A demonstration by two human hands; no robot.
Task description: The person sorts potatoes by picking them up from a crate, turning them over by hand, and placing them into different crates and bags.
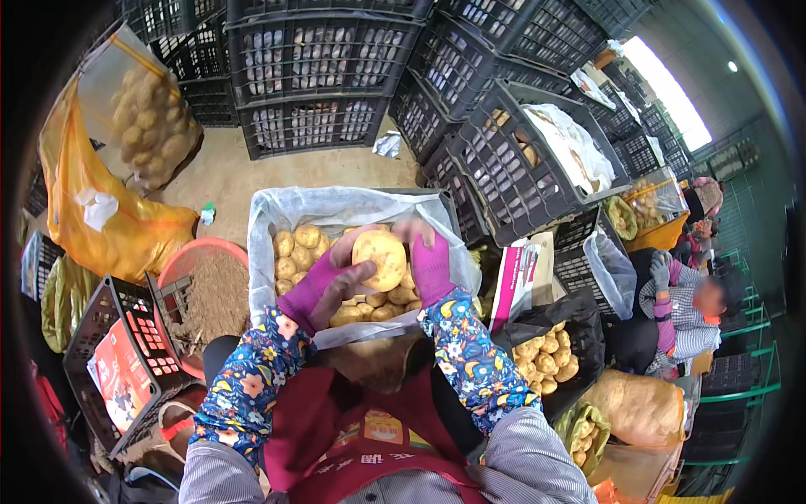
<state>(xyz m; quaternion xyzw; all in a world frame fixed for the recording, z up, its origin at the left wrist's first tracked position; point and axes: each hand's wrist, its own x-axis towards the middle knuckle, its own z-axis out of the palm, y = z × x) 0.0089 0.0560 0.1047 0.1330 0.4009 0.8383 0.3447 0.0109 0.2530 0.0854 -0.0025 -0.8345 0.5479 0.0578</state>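
My left hand (pixel 334 277), in a purple fingerless glove and a floral sleeve, holds a large round potato (pixel 380 259) with the thumb across its lower left side. Just right of that potato is my right hand (pixel 428 252), also in a purple glove, its fingers bent and blurred; whether it touches the potato or holds anything I cannot tell. Both hands are over a crate lined with a white sheet (pixel 261 252). Many smaller potatoes (pixel 301 257) lie inside it, partly hidden by my hands.
Stacked black crates (pixel 308 126) stand beyond. At left are an orange sack (pixel 126 233), a bag of potatoes (pixel 151 126) and a red basin of soil (pixel 220 290). At right are a cardboard box (pixel 513 277) and a black-lined container of potatoes (pixel 548 356). A gloved co-worker (pixel 680 315) sits farther right.
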